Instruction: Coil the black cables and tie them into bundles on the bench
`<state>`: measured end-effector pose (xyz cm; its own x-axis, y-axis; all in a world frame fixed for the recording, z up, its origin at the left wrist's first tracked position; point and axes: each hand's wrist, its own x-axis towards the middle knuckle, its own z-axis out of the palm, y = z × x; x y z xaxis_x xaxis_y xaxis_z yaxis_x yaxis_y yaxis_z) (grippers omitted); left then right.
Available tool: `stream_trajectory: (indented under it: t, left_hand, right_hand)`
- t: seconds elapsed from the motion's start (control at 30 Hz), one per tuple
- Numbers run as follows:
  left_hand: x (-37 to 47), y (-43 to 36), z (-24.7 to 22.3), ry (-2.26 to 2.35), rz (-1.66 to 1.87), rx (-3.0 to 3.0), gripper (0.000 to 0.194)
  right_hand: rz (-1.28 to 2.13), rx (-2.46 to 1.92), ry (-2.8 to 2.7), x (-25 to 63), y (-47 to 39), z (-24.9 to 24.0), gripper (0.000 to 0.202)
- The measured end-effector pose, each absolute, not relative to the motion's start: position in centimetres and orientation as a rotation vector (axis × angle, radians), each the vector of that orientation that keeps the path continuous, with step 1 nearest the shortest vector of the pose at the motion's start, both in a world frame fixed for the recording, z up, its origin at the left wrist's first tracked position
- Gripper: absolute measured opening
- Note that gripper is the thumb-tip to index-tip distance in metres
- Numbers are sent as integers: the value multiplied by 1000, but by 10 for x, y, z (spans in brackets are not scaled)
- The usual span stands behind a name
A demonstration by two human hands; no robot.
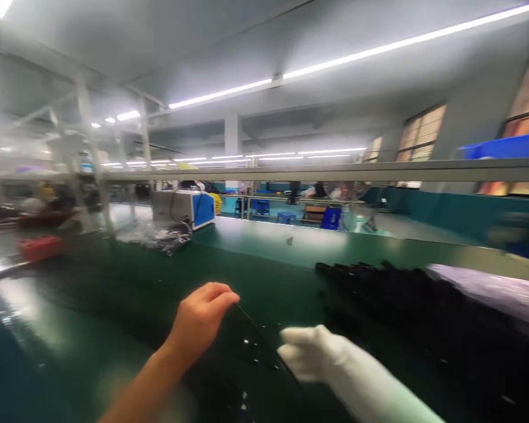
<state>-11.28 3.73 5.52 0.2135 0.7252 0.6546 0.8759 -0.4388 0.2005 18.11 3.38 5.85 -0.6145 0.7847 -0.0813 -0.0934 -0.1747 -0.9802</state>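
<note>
Bare and pinched closed, my left hand (205, 311) grips the upper end of a thin black strip (258, 331) above the dark green table. The strip slants down to the right, towards my right hand (311, 355), which wears a white glove. The gloved fingers are curled around or against the strip; motion blur softens them. Several small shiny pieces (245, 341) lie below, between the hands. A large heap of black items (405, 311) is to the right of the glove.
Pale plastic wrapping (498, 288) lies behind the black heap. Clear plastic bags (158, 235) sit beside a white and blue box-shaped machine (183, 207) at the back left. A red object (40, 248) is far left. A shelf rail (291, 174) crosses above the table, with a blue bin (506, 147) at right.
</note>
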Motion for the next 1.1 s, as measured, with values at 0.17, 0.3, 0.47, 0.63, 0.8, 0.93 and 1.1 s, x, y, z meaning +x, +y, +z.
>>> stream_trajectory:
  t: [0.17, 0.3, 0.47, 0.63, 0.8, 0.93, 1.1]
  left_hand:
    - [-87, 37, 70, -1511, -921, -2095, 28]
    - [-52, 11, 65, -1439, -797, -2690, 30]
    - [-31, 3, 64, -1377, -706, -3240, 20]
    - [-38, 17, 78, -1331, -548, -3257, 21]
    - [-28, 24, 92, -1331, -355, -3190, 21]
    - [-18, 33, 73, -1331, -525, -3209, 22]
    - [-18, 22, 5, -1711, -779, -2848, 28]
  right_hand:
    - [2288, -702, -1415, 138, 5, 41, 28]
    - [2370, -584, -1298, 140, 0, 9, 33]
    - [2510, -517, -1193, 143, -3, -22, 38]
    - [2550, -464, -1125, 145, -1, -33, 68]
    - [2431, -498, -1211, 142, 1, -37, 39]
    - [2395, -396, -1184, 151, -3, -17, 32]
    - [2269, -102, -871, 187, 5, 24, 36]
